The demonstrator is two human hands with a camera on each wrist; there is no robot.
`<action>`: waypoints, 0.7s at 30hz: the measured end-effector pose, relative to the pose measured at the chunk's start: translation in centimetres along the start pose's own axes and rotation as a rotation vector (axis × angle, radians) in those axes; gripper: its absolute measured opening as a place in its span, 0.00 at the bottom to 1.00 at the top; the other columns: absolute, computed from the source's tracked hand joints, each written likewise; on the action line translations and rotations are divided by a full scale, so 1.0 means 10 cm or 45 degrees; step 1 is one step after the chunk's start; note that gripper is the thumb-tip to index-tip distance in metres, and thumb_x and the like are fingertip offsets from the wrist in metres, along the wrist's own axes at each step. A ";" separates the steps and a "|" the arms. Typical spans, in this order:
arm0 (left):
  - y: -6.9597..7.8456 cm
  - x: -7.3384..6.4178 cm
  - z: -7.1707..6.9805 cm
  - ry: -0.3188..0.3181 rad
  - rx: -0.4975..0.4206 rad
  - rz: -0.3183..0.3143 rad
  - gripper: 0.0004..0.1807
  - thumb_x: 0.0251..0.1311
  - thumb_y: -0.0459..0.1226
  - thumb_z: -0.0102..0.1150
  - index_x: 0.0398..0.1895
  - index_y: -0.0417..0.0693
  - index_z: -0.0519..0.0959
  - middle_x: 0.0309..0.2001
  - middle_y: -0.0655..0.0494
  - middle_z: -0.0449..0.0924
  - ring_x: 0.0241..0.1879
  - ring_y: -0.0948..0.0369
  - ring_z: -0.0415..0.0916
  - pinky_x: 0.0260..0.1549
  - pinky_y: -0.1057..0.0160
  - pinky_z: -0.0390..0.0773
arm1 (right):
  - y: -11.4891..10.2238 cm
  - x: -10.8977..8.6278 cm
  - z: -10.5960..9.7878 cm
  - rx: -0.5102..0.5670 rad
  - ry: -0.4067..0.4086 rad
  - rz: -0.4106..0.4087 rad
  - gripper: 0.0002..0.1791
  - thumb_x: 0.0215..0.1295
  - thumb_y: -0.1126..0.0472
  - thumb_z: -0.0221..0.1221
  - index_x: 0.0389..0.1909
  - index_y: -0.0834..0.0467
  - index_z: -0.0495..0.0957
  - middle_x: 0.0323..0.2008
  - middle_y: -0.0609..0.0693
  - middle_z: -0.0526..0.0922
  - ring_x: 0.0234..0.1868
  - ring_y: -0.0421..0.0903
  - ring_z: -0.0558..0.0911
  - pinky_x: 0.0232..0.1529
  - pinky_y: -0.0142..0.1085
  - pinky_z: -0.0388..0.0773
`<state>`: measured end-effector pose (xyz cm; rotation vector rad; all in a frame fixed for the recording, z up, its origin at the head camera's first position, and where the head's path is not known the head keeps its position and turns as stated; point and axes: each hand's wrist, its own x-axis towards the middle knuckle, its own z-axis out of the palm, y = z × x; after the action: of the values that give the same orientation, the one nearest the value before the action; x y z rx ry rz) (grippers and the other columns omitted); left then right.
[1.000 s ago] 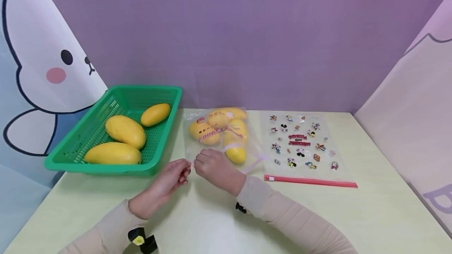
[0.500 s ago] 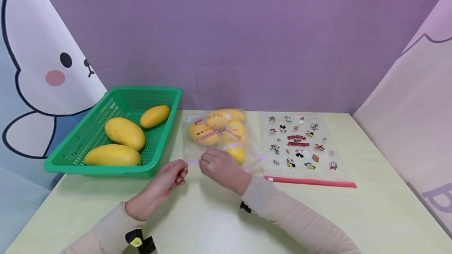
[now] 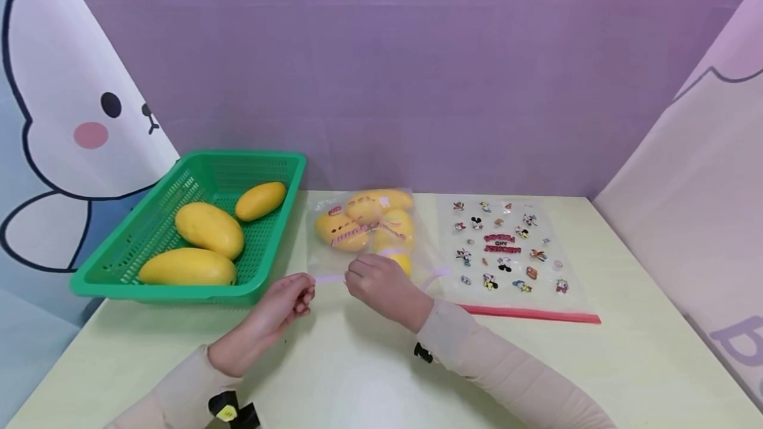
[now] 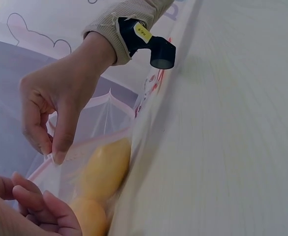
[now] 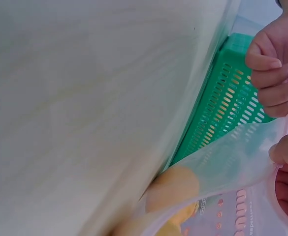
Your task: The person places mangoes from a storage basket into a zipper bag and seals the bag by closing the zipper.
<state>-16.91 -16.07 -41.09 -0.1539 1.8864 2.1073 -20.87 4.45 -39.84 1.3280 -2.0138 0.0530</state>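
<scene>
A clear zip bag with pink print lies flat on the table, and several yellow mangoes show through it. My left hand pinches the left end of the bag's pale purple zip edge. My right hand pinches the same edge farther right; a short stretch of strip shows between the hands. In the right wrist view, part of the bag's edge rises in a curve, with an opening toward the mangoes. The right hand partly hides the front mango in the head view.
At the left stands a green basket holding three mangoes. A second clear bag, printed with cartoon figures, lies flat at the right with its red zip bar toward me. A purple backdrop rises behind the table.
Pinching the zip edge, my right hand has slid right, away from the left hand. The gap between them has widened and uncovered the strip. The left hand has shifted only slightly.
</scene>
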 end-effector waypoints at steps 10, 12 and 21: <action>-0.03 0.01 0.01 0.018 0.025 0.000 0.14 0.66 0.33 0.41 0.21 0.47 0.69 0.20 0.59 0.65 0.21 0.63 0.61 0.26 0.69 0.70 | 0.06 -0.08 0.02 -0.020 0.015 -0.006 0.04 0.51 0.68 0.64 0.24 0.56 0.81 0.26 0.44 0.82 0.32 0.38 0.79 0.38 0.26 0.76; -0.02 0.01 0.01 0.015 0.024 0.011 0.14 0.66 0.33 0.41 0.21 0.47 0.69 0.20 0.59 0.65 0.21 0.63 0.60 0.26 0.69 0.70 | 0.08 -0.09 0.01 -0.020 0.022 0.003 0.04 0.51 0.68 0.65 0.24 0.56 0.81 0.26 0.44 0.82 0.31 0.38 0.79 0.37 0.26 0.76; 0.00 0.02 0.04 0.025 0.014 0.016 0.15 0.66 0.33 0.41 0.20 0.47 0.69 0.19 0.59 0.65 0.20 0.64 0.60 0.26 0.69 0.70 | 0.13 -0.13 -0.04 -0.005 0.005 0.026 0.04 0.52 0.68 0.65 0.24 0.57 0.81 0.26 0.45 0.82 0.32 0.40 0.78 0.38 0.27 0.75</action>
<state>-17.04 -15.68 -41.11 -0.1609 1.9147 2.1105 -21.40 6.24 -39.85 1.3039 -2.0232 0.0616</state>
